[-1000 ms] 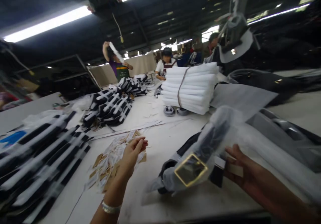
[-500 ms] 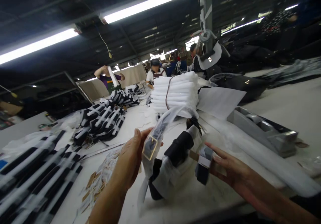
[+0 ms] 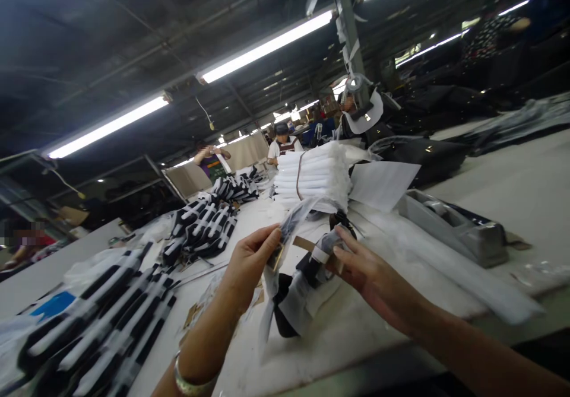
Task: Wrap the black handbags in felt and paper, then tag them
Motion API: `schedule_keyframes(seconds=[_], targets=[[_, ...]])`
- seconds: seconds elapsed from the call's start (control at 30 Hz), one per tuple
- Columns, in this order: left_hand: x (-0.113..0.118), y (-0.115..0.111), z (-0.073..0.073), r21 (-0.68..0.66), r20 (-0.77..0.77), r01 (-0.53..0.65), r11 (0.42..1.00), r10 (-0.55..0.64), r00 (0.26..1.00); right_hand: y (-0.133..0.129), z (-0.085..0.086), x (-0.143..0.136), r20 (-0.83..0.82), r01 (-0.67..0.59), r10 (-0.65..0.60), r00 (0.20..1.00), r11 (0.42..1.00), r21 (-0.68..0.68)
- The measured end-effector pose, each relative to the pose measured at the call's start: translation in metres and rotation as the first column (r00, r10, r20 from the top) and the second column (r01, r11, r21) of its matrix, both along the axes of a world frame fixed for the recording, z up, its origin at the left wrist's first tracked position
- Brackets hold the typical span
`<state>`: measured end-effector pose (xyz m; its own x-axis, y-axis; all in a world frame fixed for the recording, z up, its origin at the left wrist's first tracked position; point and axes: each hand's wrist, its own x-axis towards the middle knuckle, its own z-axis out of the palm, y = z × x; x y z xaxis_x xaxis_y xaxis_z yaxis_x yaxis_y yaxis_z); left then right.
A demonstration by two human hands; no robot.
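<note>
My left hand [image 3: 253,260] pinches a strap wrapped in translucent film, its fingers partly covering a gold buckle [image 3: 276,257]. My right hand [image 3: 365,269] is closed on a dark wrapped strap end [image 3: 327,244] with a white band around it. A brown strip [image 3: 303,243] sticks out of that end toward my left hand. Below and between both hands, a black piece partly covered in white wrapping [image 3: 287,311] stands on the table. The film-covered strap curves up behind it.
A banded stack of white sheets [image 3: 312,174] stands behind my hands. Several black-and-white wrapped straps [image 3: 102,320] lie at left, with more bundles [image 3: 200,225] beyond. A grey tape dispenser [image 3: 454,225] and a white roll [image 3: 445,266] lie at right. Co-workers are in the background.
My right hand has risen and moved left with the strap end, closer to my left hand. My left fingers now cover more of the buckle. The camera view has shifted.
</note>
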<state>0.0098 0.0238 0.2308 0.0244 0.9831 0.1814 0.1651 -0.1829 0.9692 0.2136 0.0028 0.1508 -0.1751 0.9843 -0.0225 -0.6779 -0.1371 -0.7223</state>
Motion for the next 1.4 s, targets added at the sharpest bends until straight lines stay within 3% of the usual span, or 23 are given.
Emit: schedule_keyframes(seconds=[0.13, 0.4, 0.63, 0.9, 1.03, 1.17, 1.4], targets=[[0.006, -0.006, 0.000, 0.036, -0.009, 0.043, 0.998, -0.043, 0.999, 0.004, 0.018, -0.019, -0.055, -0.013, 0.016, 0.998, 0.998, 0.056], [0.004, 0.001, -0.007, 0.158, -0.056, 0.000, 0.987, 0.009, 0.998, 0.008, 0.041, -0.038, -0.139, -0.002, 0.022, 0.990, 0.990, 0.141], [0.006, 0.004, -0.010, 0.131, -0.008, -0.072, 0.989, 0.074, 0.997, 0.005, 0.050, -0.040, -0.053, -0.056, 0.083, 0.995, 0.921, 0.387], [0.008, 0.001, -0.019, -0.032, 0.150, -0.090, 0.995, 0.093, 0.984, 0.004, 0.050, -0.043, -0.078, -0.040, 0.075, 0.994, 0.924, 0.381], [0.007, -0.004, -0.017, -0.102, 0.236, 0.034, 0.994, -0.009, 0.972, 0.002, 0.049, -0.046, -0.078, -0.015, 0.047, 0.996, 0.926, 0.378], [0.009, -0.010, -0.013, -0.041, 0.130, 0.181, 0.983, -0.175, 0.976, 0.001, 0.050, -0.047, -0.081, 0.012, 0.019, 0.997, 0.928, 0.372], [0.012, -0.009, -0.011, 0.022, 0.076, 0.100, 0.995, -0.102, 0.992, -0.003, 0.055, -0.042, -0.070, -0.001, 0.026, 0.997, 0.939, 0.343]])
